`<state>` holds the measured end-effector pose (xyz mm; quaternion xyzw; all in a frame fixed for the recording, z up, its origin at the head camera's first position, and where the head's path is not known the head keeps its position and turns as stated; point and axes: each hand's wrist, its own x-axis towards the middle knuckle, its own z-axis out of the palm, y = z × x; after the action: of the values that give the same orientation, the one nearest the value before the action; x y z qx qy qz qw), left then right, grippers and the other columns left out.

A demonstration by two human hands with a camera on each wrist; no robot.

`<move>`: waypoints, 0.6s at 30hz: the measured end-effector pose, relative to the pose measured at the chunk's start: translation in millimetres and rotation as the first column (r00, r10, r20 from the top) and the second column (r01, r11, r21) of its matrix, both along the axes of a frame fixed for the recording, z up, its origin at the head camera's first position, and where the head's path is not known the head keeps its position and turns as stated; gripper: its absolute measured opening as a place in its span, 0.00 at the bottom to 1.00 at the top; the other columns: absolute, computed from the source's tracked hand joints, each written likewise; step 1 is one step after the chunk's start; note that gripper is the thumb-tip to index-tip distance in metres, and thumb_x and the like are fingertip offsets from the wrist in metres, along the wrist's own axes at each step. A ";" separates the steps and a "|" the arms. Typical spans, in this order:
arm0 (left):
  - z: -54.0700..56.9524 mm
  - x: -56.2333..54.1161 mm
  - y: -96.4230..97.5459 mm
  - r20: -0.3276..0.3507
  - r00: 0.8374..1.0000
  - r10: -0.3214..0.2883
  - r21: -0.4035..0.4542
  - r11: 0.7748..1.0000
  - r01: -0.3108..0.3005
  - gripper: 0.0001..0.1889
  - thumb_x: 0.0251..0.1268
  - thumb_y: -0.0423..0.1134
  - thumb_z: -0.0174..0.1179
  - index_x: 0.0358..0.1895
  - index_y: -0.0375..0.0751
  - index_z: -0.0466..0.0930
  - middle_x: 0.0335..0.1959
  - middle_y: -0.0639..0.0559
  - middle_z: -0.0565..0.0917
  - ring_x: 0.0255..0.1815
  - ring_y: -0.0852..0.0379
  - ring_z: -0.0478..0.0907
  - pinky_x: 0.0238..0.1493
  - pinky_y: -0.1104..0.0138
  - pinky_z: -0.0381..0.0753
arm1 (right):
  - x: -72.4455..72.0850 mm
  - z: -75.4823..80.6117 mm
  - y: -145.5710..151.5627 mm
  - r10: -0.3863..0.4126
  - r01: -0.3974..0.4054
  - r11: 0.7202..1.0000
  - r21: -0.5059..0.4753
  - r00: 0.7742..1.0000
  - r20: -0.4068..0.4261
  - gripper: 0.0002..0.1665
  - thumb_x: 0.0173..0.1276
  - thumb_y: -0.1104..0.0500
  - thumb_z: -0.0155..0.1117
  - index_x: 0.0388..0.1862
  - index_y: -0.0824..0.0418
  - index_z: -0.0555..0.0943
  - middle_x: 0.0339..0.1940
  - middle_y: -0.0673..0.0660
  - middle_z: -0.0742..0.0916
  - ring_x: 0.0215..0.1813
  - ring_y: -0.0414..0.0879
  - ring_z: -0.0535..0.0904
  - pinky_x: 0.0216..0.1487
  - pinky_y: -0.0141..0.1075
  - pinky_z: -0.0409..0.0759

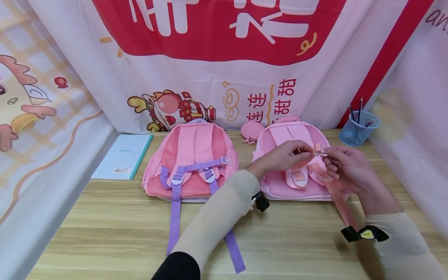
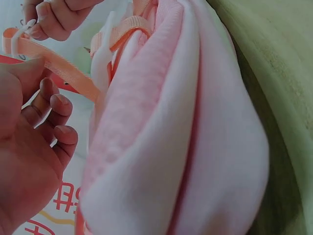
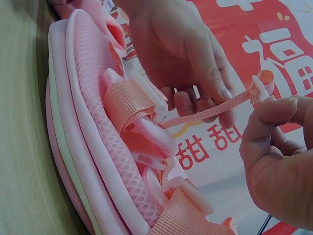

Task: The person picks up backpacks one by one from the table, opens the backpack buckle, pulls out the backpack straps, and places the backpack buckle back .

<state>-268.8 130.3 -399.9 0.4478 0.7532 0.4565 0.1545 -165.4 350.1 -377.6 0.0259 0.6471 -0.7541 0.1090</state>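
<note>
The pink backpack [image 1: 280, 134] on the right lies with its shoulder straps facing up. Above it, my left hand [image 1: 292, 154] pinches a narrow peach strap [image 2: 71, 71] between thumb and finger, its other fingers loosely bent. To the right, my right hand [image 1: 351, 169] grips a small white buckle [image 3: 259, 90] with the end of that strap looped through it. The strap stretches from the backpack past my left fingers to the buckle. Wider peach webbing [image 3: 129, 100] runs through white adjusters on the shoulder straps.
Another pink backpack [image 1: 196, 140] with purple straps lies to the left, its strap ends trailing forward. A light blue notebook [image 1: 122, 155] is at far left. Between the backpacks, toward the back, sits a round pink pouch [image 1: 252, 130]. A blue pen cup [image 1: 358, 130] stands at back right.
</note>
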 end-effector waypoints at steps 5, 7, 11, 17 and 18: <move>-4.1 0.0 3.6 0.029 1.000 0.009 0.002 1.000 -0.009 0.11 0.86 0.36 0.55 0.56 0.35 0.84 0.48 0.47 0.87 0.45 0.66 0.78 0.52 0.79 0.76 | 0.7 -0.3 1.0 -0.014 0.014 1.000 0.003 1.000 -0.003 0.15 0.88 0.50 0.55 0.48 0.54 0.87 0.28 0.51 0.81 0.23 0.44 0.74 0.26 0.30 0.77; -5.7 -0.3 4.6 0.034 0.999 0.015 0.002 1.000 -0.015 0.10 0.86 0.35 0.55 0.55 0.36 0.84 0.46 0.48 0.86 0.44 0.66 0.77 0.51 0.79 0.76 | 1.1 -0.5 1.8 -0.028 0.028 1.000 0.005 1.000 -0.008 0.15 0.88 0.50 0.55 0.48 0.53 0.87 0.28 0.50 0.81 0.22 0.43 0.73 0.25 0.29 0.76; -7.7 -1.3 5.9 0.011 1.000 0.014 -0.008 1.000 -0.014 0.08 0.86 0.34 0.55 0.53 0.36 0.83 0.45 0.49 0.85 0.44 0.66 0.76 0.51 0.79 0.75 | 1.9 -0.4 3.7 -0.053 0.054 0.998 0.015 0.998 -0.035 0.15 0.88 0.49 0.56 0.47 0.53 0.86 0.28 0.50 0.81 0.21 0.44 0.72 0.24 0.30 0.74; -8.8 -2.5 7.0 -0.035 0.999 0.006 -0.030 1.000 -0.007 0.08 0.85 0.34 0.55 0.51 0.36 0.83 0.42 0.49 0.83 0.42 0.65 0.74 0.48 0.80 0.74 | 4.3 1.2 6.8 -0.086 0.084 0.996 -0.029 0.994 -0.063 0.16 0.88 0.50 0.54 0.46 0.55 0.85 0.28 0.51 0.80 0.24 0.45 0.70 0.25 0.31 0.73; -9.1 -2.4 7.3 -0.031 0.999 0.009 -0.031 0.999 -0.009 0.08 0.85 0.34 0.55 0.52 0.36 0.83 0.42 0.49 0.83 0.42 0.65 0.74 0.48 0.79 0.73 | 4.7 1.7 7.2 -0.090 0.088 0.995 -0.035 0.994 -0.063 0.16 0.88 0.49 0.54 0.46 0.55 0.85 0.29 0.51 0.80 0.24 0.45 0.70 0.25 0.31 0.74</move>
<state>-271.2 137.6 -408.9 0.4490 0.7646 0.4382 0.1478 -160.7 357.3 -375.9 0.0287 0.6361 -0.7691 0.0548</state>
